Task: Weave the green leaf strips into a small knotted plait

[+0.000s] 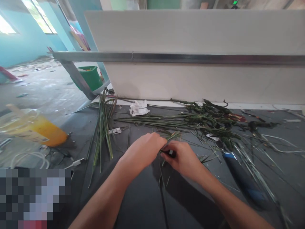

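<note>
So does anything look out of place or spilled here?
A crumpled white paper lies beside the green strips, looking like stray rubbish, and litter is strewn on the floor at far left. The cup of orange drink appears tilted, possibly just lens distortion; I can't see any spill.

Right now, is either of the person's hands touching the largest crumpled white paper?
No, the crumpled white paper lies beyond the left hand and right hand, touching neither.
</note>
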{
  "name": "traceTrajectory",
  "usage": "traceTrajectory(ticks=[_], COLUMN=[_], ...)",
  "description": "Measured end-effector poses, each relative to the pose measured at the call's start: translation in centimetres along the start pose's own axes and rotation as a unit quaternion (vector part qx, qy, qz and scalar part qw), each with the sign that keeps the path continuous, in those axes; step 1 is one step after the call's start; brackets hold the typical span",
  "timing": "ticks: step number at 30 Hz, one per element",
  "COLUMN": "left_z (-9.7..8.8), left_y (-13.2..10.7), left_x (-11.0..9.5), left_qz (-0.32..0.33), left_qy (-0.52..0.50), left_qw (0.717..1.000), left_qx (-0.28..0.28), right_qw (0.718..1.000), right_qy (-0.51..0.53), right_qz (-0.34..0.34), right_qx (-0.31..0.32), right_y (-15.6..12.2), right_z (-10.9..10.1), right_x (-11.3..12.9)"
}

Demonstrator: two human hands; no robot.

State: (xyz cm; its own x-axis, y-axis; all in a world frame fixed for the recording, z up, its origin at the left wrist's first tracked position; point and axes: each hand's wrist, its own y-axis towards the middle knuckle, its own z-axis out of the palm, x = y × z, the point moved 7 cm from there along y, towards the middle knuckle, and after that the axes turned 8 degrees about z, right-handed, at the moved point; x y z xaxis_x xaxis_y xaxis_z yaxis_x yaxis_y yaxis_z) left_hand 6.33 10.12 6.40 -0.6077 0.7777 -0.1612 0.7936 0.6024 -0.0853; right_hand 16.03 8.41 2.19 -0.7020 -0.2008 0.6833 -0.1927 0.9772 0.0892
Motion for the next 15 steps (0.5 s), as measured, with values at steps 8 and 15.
traceTrajectory(ticks=[8, 15], left_z=[-0.34, -0.09], left_y=[-0.47, -0.11], left_x=[-0.22, -0.91], left_qz=[-0.005, -0.009], left_qy=[0.02, 0.064], left_qw=[1.0, 0.998], left_qx=[-0.001, 0.021], right_qw=[1.0, 0.999], right_qy=[-0.015, -0.021], right_qz=[0.003, 0.0], right_qx=[-0.02, -0.025], right_y=[-0.18, -0.3], right_z=[-0.31, -0.11], right_x=[0.05, 0.2])
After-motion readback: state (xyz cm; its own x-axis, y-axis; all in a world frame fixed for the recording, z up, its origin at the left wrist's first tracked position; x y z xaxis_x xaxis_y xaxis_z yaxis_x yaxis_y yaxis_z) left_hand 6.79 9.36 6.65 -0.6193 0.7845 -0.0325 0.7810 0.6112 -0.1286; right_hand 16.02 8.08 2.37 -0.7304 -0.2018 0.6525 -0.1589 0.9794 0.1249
